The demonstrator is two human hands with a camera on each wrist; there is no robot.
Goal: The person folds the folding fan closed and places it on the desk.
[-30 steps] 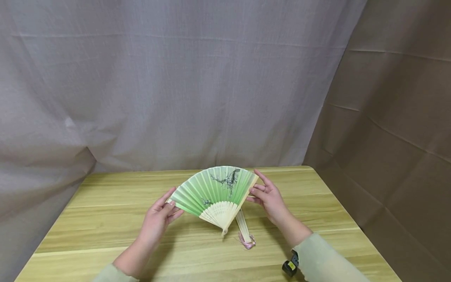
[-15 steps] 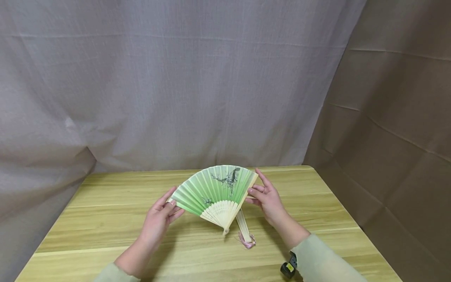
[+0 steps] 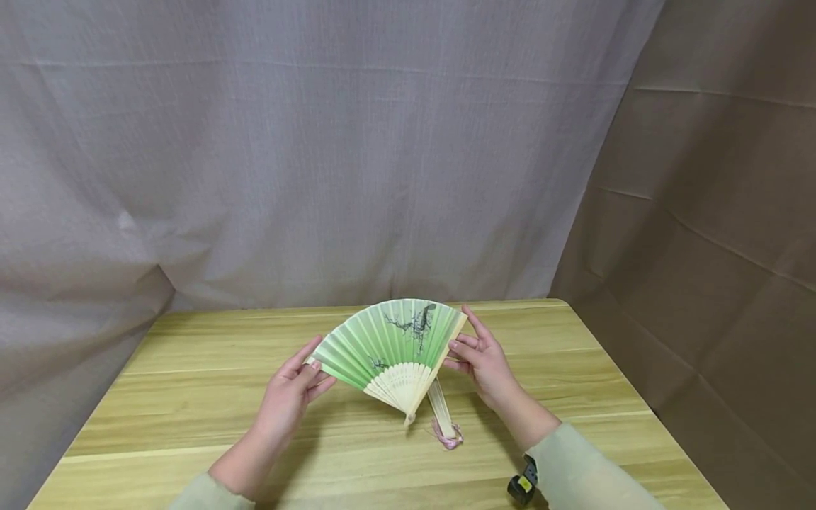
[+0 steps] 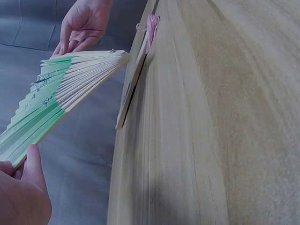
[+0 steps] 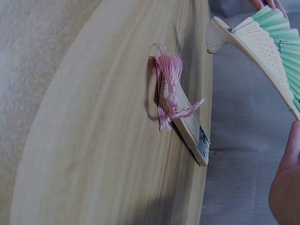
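Above the wooden surface [image 3: 191, 397] we hold a green paper fan [image 3: 389, 340] spread open, lifted clear of the wood. Our left hand [image 3: 290, 397] pinches the fan's left outer rib between thumb and fingers; our right hand [image 3: 484, 358] grips the right outer rib, fingers curled against it. Ink branches show on the green leaf, pale slats fan out below to the pivot. Just beneath the pivot, a second fan [image 3: 440, 407] lies folded flat on the surface, its pink tassel [image 5: 169, 96] bunched at the near end.
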